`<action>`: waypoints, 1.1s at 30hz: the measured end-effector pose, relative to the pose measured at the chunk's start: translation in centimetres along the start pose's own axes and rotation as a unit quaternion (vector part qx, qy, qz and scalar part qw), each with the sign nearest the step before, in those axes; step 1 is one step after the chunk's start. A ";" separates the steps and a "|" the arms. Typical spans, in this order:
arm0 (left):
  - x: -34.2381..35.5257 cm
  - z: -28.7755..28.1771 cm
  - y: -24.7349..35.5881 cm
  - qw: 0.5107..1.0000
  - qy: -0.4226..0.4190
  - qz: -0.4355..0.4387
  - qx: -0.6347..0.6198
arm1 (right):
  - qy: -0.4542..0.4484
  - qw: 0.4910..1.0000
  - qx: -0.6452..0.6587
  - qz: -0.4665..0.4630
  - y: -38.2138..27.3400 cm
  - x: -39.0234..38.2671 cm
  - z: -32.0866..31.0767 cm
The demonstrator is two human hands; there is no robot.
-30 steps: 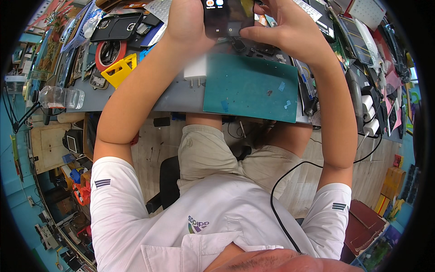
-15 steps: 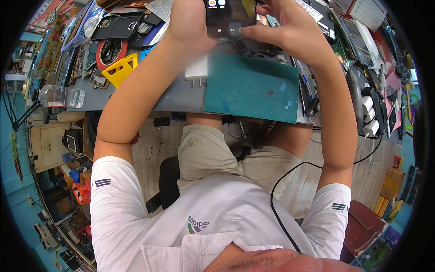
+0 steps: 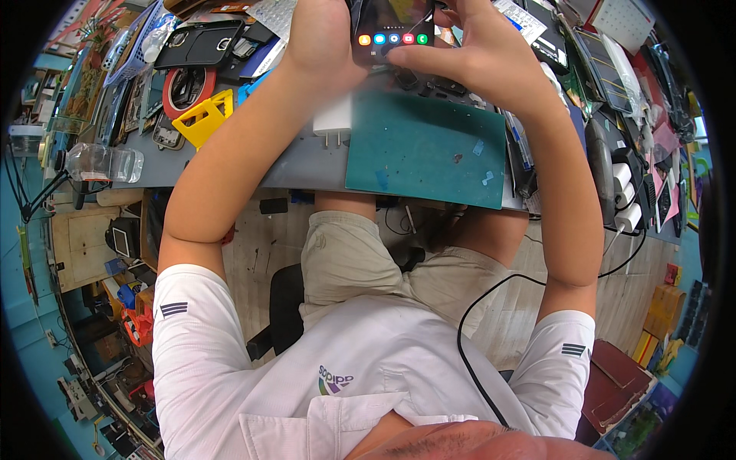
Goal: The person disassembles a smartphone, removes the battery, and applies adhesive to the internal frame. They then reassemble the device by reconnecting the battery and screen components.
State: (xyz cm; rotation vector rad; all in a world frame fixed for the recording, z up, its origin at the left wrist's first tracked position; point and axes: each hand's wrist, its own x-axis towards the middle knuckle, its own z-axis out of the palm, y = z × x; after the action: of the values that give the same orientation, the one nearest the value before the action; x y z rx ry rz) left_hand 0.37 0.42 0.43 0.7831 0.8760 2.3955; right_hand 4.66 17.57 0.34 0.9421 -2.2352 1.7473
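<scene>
A black smartphone with a lit screen is held up at the top edge of the view, its upper part cut off. A row of small coloured icons runs along the lower screen. My left hand is closed around the phone's left side, its fingers mostly hidden. From the right, my right hand grips the other side, with the thumb lying across the bottom of the screen. Below the hands, a green work mat lies on the grey table, next to a white plug charger with its prongs toward me.
Left on the table are a yellow phone stand, a red tape roll, a black phone case and a clear bottle. White plugs sit in a power strip at right. A black cable crosses my lap.
The screen has switched from a darker page with two icons showing to one with a row of icons. My right thumb has slid left along the screen's bottom.
</scene>
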 end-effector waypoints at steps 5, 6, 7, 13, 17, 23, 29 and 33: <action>-0.1 0.2 0.1 1.000 0.015 0.000 0.016 | 0.013 0.999 -0.041 0.009 -0.6 0.0 0.1; -0.1 -0.4 0.0 1.000 -0.007 0.001 0.006 | 0.014 0.998 -0.055 -0.003 -0.6 0.0 0.2; -0.1 -0.8 0.0 1.000 -0.028 0.003 -0.004 | 0.016 0.997 -0.068 -0.016 -0.6 0.0 0.2; -0.1 0.7 0.2 0.999 0.045 -0.021 0.014 | 0.083 0.987 0.136 0.004 0.3 0.4 -0.1; -0.2 -0.4 0.6 0.997 0.000 -0.079 -0.024 | 0.131 0.946 0.281 0.098 -1.5 0.4 -1.3; -0.3 -0.7 0.7 0.992 0.036 -0.120 -0.033 | 0.135 0.936 0.313 0.086 -0.3 0.4 -1.7; -0.3 -0.9 0.9 0.988 0.045 -0.139 -0.046 | 0.151 0.935 0.308 0.096 -0.7 0.3 -1.4; -0.5 -0.9 0.9 0.986 0.052 -0.149 -0.059 | 0.138 0.941 0.295 0.092 -0.9 0.4 -1.5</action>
State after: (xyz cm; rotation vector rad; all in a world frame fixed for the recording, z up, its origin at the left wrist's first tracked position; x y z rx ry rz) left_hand -0.04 -0.83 0.32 0.4501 0.8187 2.2122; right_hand 4.49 18.66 1.67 0.5227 -1.6901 2.5278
